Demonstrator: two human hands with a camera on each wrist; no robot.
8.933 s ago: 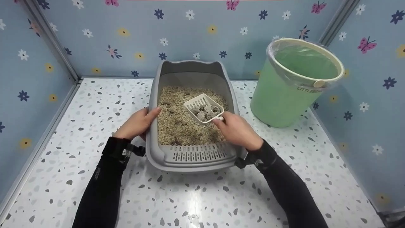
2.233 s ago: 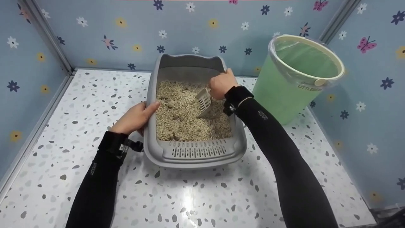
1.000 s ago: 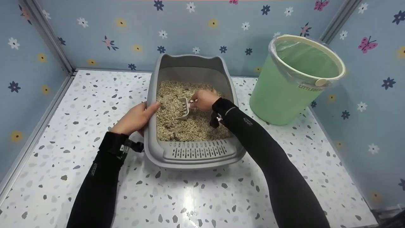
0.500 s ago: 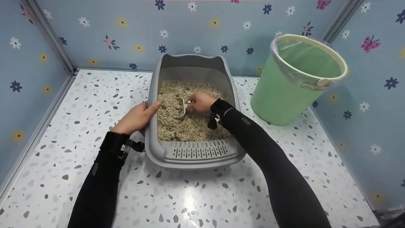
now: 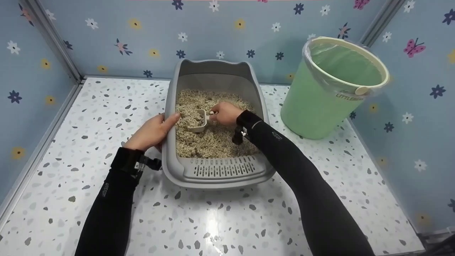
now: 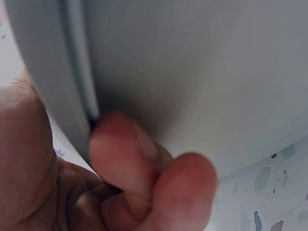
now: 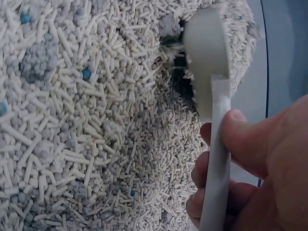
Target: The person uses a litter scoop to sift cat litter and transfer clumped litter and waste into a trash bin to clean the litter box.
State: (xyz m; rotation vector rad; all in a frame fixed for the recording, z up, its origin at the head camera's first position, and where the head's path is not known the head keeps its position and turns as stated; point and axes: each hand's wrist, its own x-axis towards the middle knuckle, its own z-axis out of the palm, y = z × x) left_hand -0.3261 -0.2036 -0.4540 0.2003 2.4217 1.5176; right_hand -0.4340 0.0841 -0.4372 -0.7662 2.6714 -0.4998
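A grey litter box (image 5: pixel 220 179) stands on the speckled table, filled with pale pellet litter (image 5: pixel 220 145). My left hand (image 5: pixel 152 132) grips its left rim, thumb on top; the left wrist view shows curled fingertips (image 6: pixel 185 190) under the rim's outer lip. Inside the box, my right hand (image 5: pixel 225 113) holds a cream litter scoop (image 5: pixel 197 128) by its handle, fingers wrapped round it in the right wrist view. The scoop's head lies low in the litter, partly sunk, with some litter in it. A grey clump (image 7: pixel 38 62) lies among the pellets in the right wrist view.
Right of the box stands a green bin (image 5: pixel 312 103) with a clear liner folded over its cream rim. Flower-patterned panels (image 5: pixel 220 32) close off the table at the back and both sides. The speckled tabletop (image 5: pixel 170 220) extends in front of the box.
Earlier the scoop was raised with grey clumps in it; later it stood upright in the litter. Since then it has moved left and levelled out. My left hand stays on the rim.
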